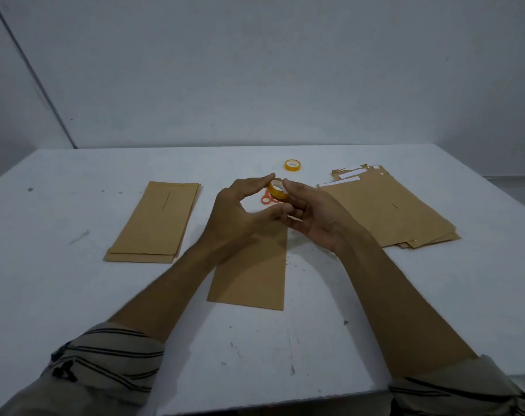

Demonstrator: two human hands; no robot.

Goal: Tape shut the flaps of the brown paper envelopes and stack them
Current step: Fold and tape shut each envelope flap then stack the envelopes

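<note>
A small yellow roll of tape [277,190] is held up above the table between both hands. My left hand [243,211] pinches its left side with the fingertips, and my right hand [312,214] grips its right side. Below the hands one brown envelope [250,277] lies flat at the middle of the table, its far end hidden by the hands. A neat pile of brown envelopes [156,223] lies to the left. A looser pile of envelopes [387,205] with white strips at the far end lies to the right.
A second yellow tape roll [292,165] sits farther back on the white table [75,295]. Orange scissors [267,199] lie behind the hands, mostly hidden. A grey wall stands close behind the table's far edge.
</note>
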